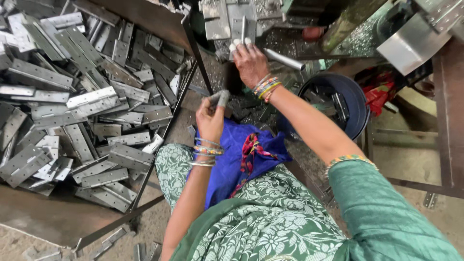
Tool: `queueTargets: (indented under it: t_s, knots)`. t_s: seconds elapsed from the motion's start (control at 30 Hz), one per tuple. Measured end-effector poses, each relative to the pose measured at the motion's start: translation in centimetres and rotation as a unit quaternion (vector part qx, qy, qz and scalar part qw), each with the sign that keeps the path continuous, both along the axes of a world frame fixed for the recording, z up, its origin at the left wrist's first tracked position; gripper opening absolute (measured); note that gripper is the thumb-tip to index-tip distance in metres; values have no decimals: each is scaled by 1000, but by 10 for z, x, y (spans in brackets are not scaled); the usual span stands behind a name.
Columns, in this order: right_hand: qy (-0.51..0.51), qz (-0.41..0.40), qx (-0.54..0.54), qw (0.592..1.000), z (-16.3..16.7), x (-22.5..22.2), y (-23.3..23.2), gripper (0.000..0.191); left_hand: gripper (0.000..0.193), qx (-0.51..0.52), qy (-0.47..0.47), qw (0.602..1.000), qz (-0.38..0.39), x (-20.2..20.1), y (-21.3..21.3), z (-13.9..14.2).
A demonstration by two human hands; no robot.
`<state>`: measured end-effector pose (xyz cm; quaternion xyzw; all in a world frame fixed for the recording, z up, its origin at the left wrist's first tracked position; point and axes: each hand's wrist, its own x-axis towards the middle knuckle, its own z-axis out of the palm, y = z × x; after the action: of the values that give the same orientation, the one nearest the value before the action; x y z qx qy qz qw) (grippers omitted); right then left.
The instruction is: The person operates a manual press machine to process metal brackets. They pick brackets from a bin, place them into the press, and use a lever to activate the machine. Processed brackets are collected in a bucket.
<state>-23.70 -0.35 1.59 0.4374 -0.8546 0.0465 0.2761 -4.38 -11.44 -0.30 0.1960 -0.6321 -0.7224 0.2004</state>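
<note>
— From the head camera, what step is the person on?

— It looks like the seating step. The right hand [250,62] reaches forward to a grey hinge [235,21] lying open on the machine bed [290,41], its fingertips [239,45] pressed on the lower edge of the leaf and closed down against the metal. A thin pin [242,29] stands along the hinge's knuckle, just above those fingertips.

— And the other hand?

— The left hand [210,121] is raised over the lap, fingers pinched together on a small grey metal piece [221,98]; it is probably another hinge part, though the blur makes that hard to settle.

— Where does the stock sit?

— A heap of hinges [87,96] fills the tabletop [43,217] on the person's left. A dark round bin [338,104] with a few hinges inside stands on the right, beyond the right forearm. A blue cloth [232,154] covers the lap.

— What does the next move call for?

— By judgement, holding the hinge square and flat on the bed while the pin stays lined up with the knuckle, and keeping the fingertips clear of the machine's working part.
</note>
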Motion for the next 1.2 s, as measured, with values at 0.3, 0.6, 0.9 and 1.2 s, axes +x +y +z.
queueTargets:
  t_s: [0.3, 0.6, 0.9, 1.2]
  knots:
    - [-70, 42, -45, 996, 16, -13, 34, 48, 21, -75, 16, 997, -1, 6, -15, -39]
    - [-569, 118, 87, 809, 19, 101, 154, 69, 41, -339, -195, 914, 109, 75, -87, -109]
    - [-576, -18, 135, 806, -22, 156, 212, 36, 44, 3, -260, 959, 111, 55, -91, -131]
    - [-628, -101, 217, 740, 42, 178, 281, 42, 42, -71, -1, 980, 185, 74, -138, -87]
